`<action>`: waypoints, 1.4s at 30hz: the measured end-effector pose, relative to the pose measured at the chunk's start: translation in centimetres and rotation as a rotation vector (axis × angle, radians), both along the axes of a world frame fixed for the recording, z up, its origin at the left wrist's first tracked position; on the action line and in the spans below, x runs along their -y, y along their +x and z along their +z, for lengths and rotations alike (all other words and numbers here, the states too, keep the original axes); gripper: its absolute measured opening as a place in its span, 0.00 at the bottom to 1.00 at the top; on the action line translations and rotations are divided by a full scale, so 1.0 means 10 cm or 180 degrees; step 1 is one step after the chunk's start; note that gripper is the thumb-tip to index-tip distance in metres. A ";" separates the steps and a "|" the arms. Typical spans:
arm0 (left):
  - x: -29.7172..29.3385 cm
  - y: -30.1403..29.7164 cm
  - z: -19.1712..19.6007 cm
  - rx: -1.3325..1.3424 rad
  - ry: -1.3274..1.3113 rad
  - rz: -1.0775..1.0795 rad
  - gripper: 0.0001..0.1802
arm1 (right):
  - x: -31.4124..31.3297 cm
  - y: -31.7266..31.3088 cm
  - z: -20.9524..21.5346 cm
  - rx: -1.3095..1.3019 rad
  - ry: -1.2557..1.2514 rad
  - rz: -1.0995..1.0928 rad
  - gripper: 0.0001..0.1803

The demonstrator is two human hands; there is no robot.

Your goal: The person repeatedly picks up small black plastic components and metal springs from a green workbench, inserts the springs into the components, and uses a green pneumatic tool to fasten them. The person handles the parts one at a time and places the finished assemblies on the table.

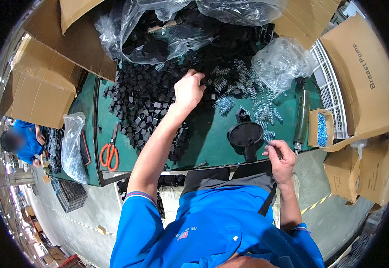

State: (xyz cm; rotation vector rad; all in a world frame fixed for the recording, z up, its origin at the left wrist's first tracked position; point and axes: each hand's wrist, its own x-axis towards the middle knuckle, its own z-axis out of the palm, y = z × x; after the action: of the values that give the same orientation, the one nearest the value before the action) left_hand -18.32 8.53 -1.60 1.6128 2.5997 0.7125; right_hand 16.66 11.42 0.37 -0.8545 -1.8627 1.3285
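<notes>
My left hand (188, 91) reaches across the bench to the far edge of a heap of small black block-like parts (145, 96). Its fingers are curled in over dark pieces, and what they pinch is hidden. Close to the bench's front edge, my right hand (282, 161) has thumb and forefinger drawn together on something too small to make out. Just beyond those fingertips lie loose metal coil springs (264, 111). To that hand's left stands a black round-topped part (245, 137) with a stem toward me.
Orange-handled scissors (110, 154) lie at left. On the right are a dark green power screwdriver (302, 116) and a small carton of blue screws (322, 129). Clear plastic bags (284, 64) and cardboard boxes (360, 67) edge the bench. Another person (23, 140) works far left.
</notes>
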 end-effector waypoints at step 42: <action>0.51 1.48 0.24 0.1558 -0.0010 0.0101 0.32 | -0.58 -0.64 0.18 0.0475 0.0010 0.0204 0.13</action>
State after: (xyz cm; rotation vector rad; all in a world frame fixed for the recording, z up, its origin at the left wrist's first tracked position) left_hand -3.54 3.42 0.80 1.2037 2.2701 0.9605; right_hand 10.26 17.24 2.13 -0.9212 -2.0216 1.3319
